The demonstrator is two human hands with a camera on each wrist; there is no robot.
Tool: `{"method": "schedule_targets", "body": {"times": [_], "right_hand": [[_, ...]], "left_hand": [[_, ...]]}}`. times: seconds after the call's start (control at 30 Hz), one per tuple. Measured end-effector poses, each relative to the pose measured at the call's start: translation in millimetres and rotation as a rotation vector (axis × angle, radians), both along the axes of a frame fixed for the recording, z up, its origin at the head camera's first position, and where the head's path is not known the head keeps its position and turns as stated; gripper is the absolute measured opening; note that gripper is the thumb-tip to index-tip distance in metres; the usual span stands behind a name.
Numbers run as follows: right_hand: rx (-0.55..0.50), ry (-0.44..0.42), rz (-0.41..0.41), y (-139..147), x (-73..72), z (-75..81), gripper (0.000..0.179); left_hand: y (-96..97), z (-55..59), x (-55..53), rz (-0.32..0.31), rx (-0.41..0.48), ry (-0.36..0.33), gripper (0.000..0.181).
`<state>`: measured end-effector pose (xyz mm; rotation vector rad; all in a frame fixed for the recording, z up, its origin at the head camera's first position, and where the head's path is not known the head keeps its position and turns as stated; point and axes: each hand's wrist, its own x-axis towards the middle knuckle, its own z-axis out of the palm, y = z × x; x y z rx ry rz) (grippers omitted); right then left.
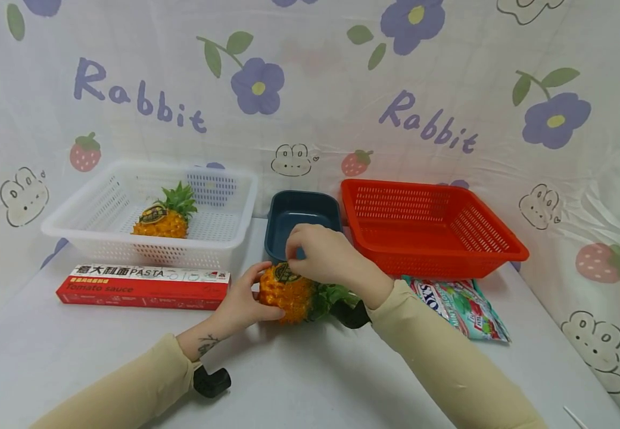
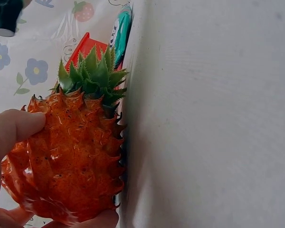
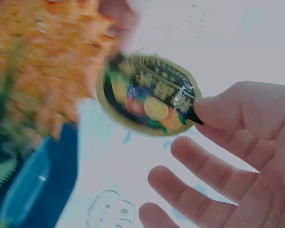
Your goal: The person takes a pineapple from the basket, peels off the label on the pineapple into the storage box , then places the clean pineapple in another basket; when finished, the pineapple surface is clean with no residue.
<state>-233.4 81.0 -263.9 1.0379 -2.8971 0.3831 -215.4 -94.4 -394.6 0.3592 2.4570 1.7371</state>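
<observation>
My left hand (image 1: 242,304) holds the pineapple (image 1: 286,294) on the table (image 1: 299,381), with the fingers curled around its orange body. The fruit lies on its side, between the pasta box (image 1: 143,286) and the bag of mints (image 1: 462,307), just in front of the dark blue tray (image 1: 301,214). Its green leaves (image 2: 92,73) point toward my right arm. My right hand (image 1: 320,253) is above the fruit and pinches the oval label (image 3: 149,97) between thumb and forefinger; the other fingers (image 3: 199,164) are spread and hold nothing.

I think the first risk is the label. I cannot tell how it is fixed to the fruit. If I pull it at a bad angle, it may tear, or my pinch may slip off its shiny edge, because I hold it only at one end.

The second risk is the fruit itself. Its skin has many sharp points (image 2: 116,142), so a tight grip is uncomfortable and a loose grip lets it roll on the smooth table. If it rolls while I pull, it can push against the blue tray or the red basket (image 1: 433,229) just behind.

The second pineapple (image 1: 162,217) lies in the white basket (image 1: 74,220), well apart, so I judge it safe from any slip here.
</observation>
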Motion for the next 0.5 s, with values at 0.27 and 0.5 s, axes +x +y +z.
{"method": "schedule_targets", "body": {"times": [0.27,0.5], "right_hand": [[-0.084,0.193,-0.053,7.1,-18.8,21.5,0.007],[0.023,0.228,-0.149,8.9,-43.2,30.2,0.015]], "left_hand": [[0.1,1.8,0.7,-0.006,0.019,-0.003,0.087],[0.3,1.6,1.9,0.008,0.004,-0.013,0.088]]}}
